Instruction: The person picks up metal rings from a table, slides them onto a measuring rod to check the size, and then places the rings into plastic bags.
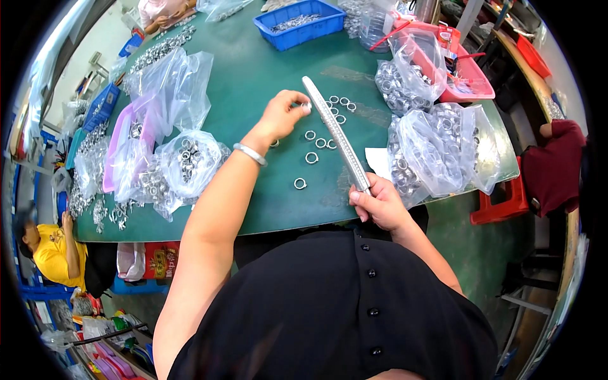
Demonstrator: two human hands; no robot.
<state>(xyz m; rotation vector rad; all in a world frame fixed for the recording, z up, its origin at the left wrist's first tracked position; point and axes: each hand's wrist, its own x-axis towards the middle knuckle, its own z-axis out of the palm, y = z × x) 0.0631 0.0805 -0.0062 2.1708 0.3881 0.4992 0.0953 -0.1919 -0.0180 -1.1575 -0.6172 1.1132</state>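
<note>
My right hand (379, 201) is closed round the lower end of a tapered metal ring mandrel (337, 136), which slants up and away to the left. Fine markings run along its face. Near the mandrel's thin end, my left hand (285, 115) pinches a small silvery ring (306, 108) between thumb and fingers, which cover much of it. A pale bangle (250, 154) circles my left wrist. Several loose silvery rings lie on the green table around the mandrel, among them one ring (311, 158) in the middle and another ring (299, 183) closer to me.
Clear bags of rings (427, 152) crowd the right side, with a pink basket (472, 88) behind. More bags (190, 161) and a lilac tray (117, 152) stand at left. A blue bin (304, 31) is at the back. Other people sit around the table (253, 63).
</note>
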